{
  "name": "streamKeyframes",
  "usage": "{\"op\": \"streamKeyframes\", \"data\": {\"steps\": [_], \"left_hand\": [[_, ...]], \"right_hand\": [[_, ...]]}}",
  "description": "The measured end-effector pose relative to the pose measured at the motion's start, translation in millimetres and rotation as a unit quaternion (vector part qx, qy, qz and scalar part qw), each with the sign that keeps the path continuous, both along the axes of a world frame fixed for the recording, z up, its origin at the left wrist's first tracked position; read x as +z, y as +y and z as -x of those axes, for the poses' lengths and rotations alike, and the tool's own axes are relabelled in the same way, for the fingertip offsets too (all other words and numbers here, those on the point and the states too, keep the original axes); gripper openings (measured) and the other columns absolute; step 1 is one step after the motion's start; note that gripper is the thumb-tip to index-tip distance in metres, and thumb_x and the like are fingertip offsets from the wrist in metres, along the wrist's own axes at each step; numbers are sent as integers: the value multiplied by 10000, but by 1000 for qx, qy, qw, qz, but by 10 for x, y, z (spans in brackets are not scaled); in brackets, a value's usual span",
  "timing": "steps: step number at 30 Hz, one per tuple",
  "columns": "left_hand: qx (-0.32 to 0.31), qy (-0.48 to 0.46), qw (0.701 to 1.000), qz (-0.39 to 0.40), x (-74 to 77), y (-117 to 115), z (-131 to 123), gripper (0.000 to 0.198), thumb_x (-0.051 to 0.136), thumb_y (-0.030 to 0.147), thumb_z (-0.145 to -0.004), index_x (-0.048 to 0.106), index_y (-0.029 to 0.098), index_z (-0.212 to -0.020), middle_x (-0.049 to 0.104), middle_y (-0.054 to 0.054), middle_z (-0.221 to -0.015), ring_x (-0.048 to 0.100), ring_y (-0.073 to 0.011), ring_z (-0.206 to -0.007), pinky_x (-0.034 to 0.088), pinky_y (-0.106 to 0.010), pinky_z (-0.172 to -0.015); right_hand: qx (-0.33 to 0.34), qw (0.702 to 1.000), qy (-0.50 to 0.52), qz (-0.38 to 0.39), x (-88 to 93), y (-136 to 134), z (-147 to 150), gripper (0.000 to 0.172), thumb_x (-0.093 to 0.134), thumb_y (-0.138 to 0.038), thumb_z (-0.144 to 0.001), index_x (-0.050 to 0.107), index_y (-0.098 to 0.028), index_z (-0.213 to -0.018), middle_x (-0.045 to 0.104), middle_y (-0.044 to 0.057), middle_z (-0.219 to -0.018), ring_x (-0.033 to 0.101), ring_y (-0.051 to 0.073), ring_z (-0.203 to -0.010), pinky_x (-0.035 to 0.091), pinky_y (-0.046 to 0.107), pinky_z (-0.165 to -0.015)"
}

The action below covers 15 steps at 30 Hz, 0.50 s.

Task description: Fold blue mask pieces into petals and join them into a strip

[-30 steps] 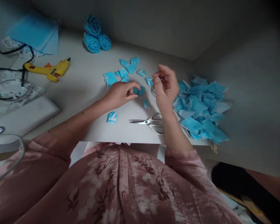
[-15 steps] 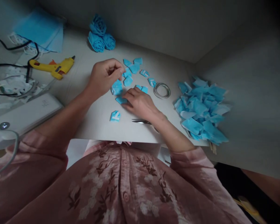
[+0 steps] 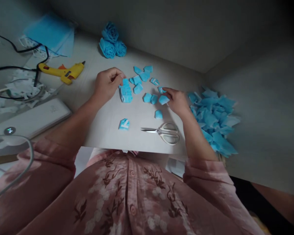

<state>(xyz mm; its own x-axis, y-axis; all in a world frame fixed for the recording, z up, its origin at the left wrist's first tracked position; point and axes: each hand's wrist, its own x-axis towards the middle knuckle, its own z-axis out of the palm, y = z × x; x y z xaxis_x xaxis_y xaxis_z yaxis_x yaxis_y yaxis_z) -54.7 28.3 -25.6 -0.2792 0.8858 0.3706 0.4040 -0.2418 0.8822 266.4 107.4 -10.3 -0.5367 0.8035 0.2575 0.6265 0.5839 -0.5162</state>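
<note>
My left hand pinches the top corner of a crinkled blue strip, which hangs or lies just right of the fingers. At the right, my right hand has its thumb and fingers closed on a small blue petal-shaped piece. Another piece with white marks is partly hidden by its fingertips. Between the hands lie several cut blue pieces. Nearer me are one with a white T-shaped mark and a plain piece. Scissors with pale handles lie below my right hand.
Three blue fabric roses stand at the back. On the left are a yellow glue gun, a stack of blue face masks, black cables, white scraps and a white power bank. A bunch of blue petals lies right.
My right hand has moved right from the middle pieces, uncovering the scissors. The metal ring is now hidden by that hand. My left hand now has the strip visible at its fingertips.
</note>
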Motion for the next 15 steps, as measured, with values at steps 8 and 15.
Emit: {"op": "streamKeyframes", "data": {"steps": [8, 15], "left_hand": [[24, 8, 1000, 14, -92, 70, 156, 295, 579, 458, -1036, 672, 238, -862, 693, 24, -739, 613, -154, -819, 453, -344, -732], [83, -28, 996, 15, -246, 195, 236, 220, 532, 208, -949, 716, 227, -830, 703, -12, -759, 578, -162, -673, 432, -307, -646]], "right_hand": [[15, 1000, 18, -15, 210, -153, 316, 431, 505, -355, -1043, 743, -244, -1384, 830, 96, -1250, 777, 293, -1162, 610, 487, -1064], [61, 996, -53, -34, 172, -51, 542, 472, 491, -241, -1024, 717, -204, -1436, 789, 140, -1350, 728, 316, -1263, 574, 528, -1123]]}}
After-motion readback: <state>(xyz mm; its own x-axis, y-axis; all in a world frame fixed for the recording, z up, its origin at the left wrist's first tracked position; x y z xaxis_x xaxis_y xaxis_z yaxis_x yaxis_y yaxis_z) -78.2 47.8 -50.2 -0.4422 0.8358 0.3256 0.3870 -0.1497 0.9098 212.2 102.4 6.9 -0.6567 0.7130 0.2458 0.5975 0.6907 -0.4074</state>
